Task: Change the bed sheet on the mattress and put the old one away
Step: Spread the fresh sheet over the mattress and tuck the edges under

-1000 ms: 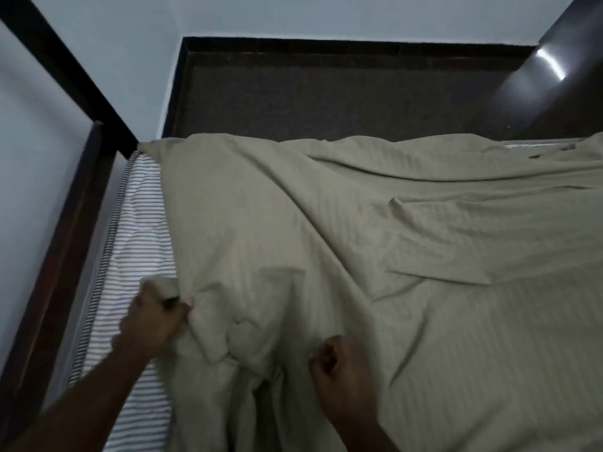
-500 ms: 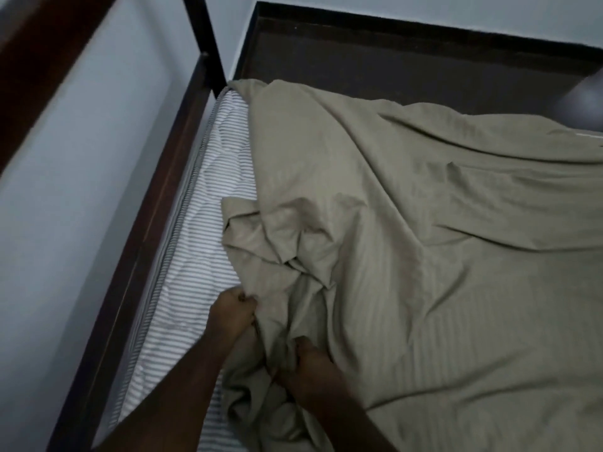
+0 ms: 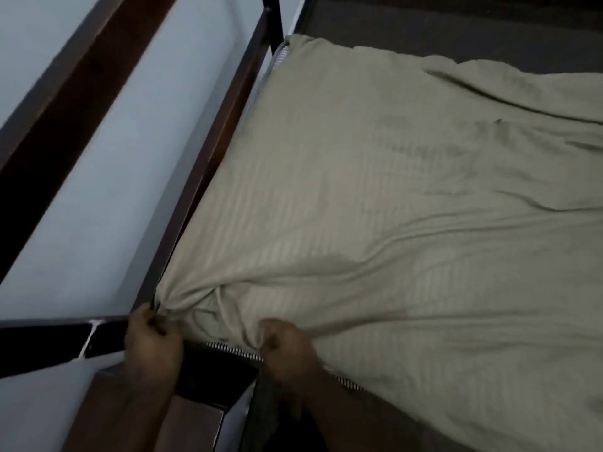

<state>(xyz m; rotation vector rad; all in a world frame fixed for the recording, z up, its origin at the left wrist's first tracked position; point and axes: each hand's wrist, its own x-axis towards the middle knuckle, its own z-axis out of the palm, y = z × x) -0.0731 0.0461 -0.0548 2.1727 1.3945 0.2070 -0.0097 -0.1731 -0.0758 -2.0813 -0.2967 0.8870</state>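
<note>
The sheet (image 3: 375, 207) is bunched at the mattress (image 3: 233, 348) corner, pinched by the curled fingers of the left hand (image 3: 151, 342) and right hand (image 3: 284, 345).

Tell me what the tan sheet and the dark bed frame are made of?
The tan sheet looks like soft woven cloth, maybe cotton: it wrinkles, bunches where the left hand and right hand grip it, and shows faint woven stripes. The bed frame looks like dark-stained, slightly glossy wood, though painted metal is possible.

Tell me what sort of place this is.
Most likely a bedroom: a mattress with striped ticking sits in a dark wooden bed frame against a pale wall, and both hands grip a beige sheet.
</note>
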